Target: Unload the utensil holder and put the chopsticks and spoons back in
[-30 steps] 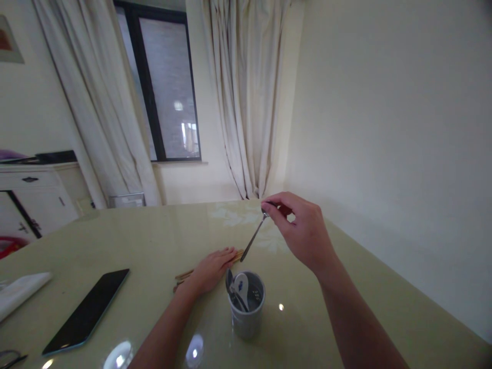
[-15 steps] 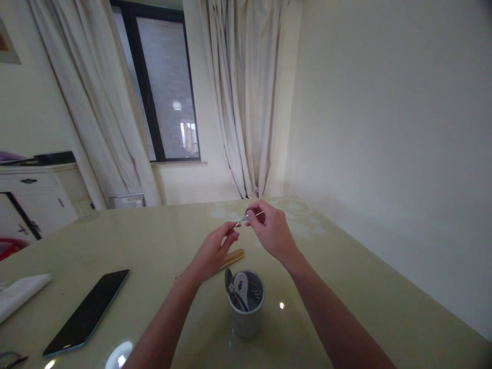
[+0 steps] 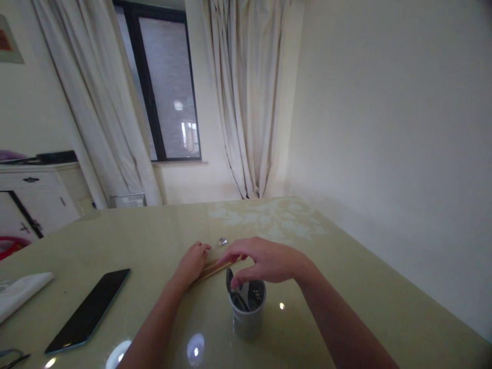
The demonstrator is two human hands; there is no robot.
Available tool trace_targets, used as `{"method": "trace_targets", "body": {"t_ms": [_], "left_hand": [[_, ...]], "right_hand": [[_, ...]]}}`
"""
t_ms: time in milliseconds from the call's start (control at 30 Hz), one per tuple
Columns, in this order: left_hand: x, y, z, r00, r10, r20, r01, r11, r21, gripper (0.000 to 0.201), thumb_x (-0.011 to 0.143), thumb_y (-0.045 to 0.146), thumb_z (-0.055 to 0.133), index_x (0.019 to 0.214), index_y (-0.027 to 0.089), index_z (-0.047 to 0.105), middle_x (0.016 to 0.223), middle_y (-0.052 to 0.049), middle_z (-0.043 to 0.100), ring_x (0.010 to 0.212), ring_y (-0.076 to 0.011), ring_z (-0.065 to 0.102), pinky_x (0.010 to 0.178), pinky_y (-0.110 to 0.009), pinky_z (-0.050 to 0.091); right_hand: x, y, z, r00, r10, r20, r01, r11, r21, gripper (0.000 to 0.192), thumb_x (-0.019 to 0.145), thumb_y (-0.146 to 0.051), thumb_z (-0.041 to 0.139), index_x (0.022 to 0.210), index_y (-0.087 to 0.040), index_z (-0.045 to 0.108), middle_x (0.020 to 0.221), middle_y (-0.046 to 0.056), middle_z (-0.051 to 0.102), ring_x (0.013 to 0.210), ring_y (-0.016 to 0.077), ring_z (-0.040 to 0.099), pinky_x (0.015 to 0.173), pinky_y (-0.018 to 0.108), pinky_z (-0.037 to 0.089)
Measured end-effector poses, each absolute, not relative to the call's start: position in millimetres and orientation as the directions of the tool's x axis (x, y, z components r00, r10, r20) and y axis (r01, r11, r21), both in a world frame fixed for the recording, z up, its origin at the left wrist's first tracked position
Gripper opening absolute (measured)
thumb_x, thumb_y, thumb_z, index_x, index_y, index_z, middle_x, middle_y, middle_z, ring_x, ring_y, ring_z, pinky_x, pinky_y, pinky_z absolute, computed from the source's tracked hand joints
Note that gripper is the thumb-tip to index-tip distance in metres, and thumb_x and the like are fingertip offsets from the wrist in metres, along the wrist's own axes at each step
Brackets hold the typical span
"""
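Observation:
A metal spoon lies low at the table, its bowl visible and its handle running to my left hand. The fingers of that hand are closed at the handle's end and partly hide it. Just in front lie wooden chopsticks, partly under both hands. My right hand hovers over a grey cup, thumb and fingers apart, holding nothing. The cup contains a dark spoon leaning at its left rim and a white spoon; the right thumb is close to them, whether touching I cannot tell.
A black tablet or phone lies on the left of the table, beside a white object. A dark thin item and a white round thing are at the near edge. A wall borders the right side.
Both hands have come down from above the table's middle. My right hand let go of the spoon and moved over the cup. The spoon is lower, behind the chopsticks, at my left hand.

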State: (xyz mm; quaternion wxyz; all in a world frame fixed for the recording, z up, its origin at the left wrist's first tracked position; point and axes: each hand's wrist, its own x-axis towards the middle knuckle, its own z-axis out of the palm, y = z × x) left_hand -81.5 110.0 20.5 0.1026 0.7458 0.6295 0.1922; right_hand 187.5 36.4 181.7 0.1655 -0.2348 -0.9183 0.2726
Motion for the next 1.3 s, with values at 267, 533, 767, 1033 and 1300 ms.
{"method": "trace_targets", "body": {"t_ms": [267,533,767,1033,1300], "left_hand": [[-83,114,16,0.148,0.973,0.176,0.878,-0.211,0.43,0.035,0.095,0.012,0.047,0.111,0.015,0.077,0.112,-0.014,0.074,0.112,-0.0249,0.067,0.104,-0.035,0.049],[-74,111,37,0.136,0.968,0.209,0.819,-0.229,0.527,0.027,0.09,0.016,0.056,0.103,0.017,0.08,0.106,-0.013,0.078,0.103,-0.0258,0.071,0.101,-0.039,0.051],[-38,79,113,0.31,0.892,0.329,0.405,-0.437,0.803,0.052,0.108,0.055,0.036,0.129,0.021,0.069,0.117,-0.009,0.078,0.11,-0.0236,0.071,0.102,-0.038,0.053],[-44,61,132,0.385,0.908,0.165,0.159,-0.241,0.957,0.049,0.095,0.06,0.064,0.124,0.022,0.069,0.099,-0.005,0.077,0.078,-0.0152,0.067,0.075,-0.029,0.054],[-57,96,101,0.263,0.914,0.309,0.614,-0.405,0.677,0.029,0.094,0.039,0.059,0.101,0.02,0.08,0.086,-0.004,0.079,0.08,-0.0201,0.069,0.074,-0.03,0.051]], "right_hand": [[180,48,170,-0.82,0.56,0.119,0.379,0.687,-0.62,0.018,0.089,-0.006,0.071,0.091,-0.021,0.079,0.086,-0.002,0.079,0.081,0.0147,0.072,0.076,0.024,0.052],[208,45,194,-0.579,0.722,0.379,0.356,0.641,-0.68,0.01,0.094,-0.015,0.067,0.091,-0.02,0.076,0.088,0.002,0.079,0.083,0.0171,0.072,0.079,0.029,0.055],[214,60,190,-0.129,0.786,0.605,0.307,0.611,-0.729,0.009,0.09,-0.026,0.069,0.094,-0.019,0.072,0.088,0.006,0.08,0.08,0.0199,0.075,0.077,0.033,0.059],[190,77,163,-0.089,0.814,0.574,0.424,0.552,-0.718,0.004,0.089,-0.018,0.068,0.089,-0.019,0.071,0.084,0.004,0.08,0.077,0.0183,0.076,0.075,0.029,0.056],[183,72,158,-0.151,0.88,0.451,0.607,0.443,-0.66,0.024,0.091,-0.023,0.075,0.113,-0.016,0.072,0.104,0.009,0.08,0.08,0.0193,0.075,0.078,0.031,0.054]]}}
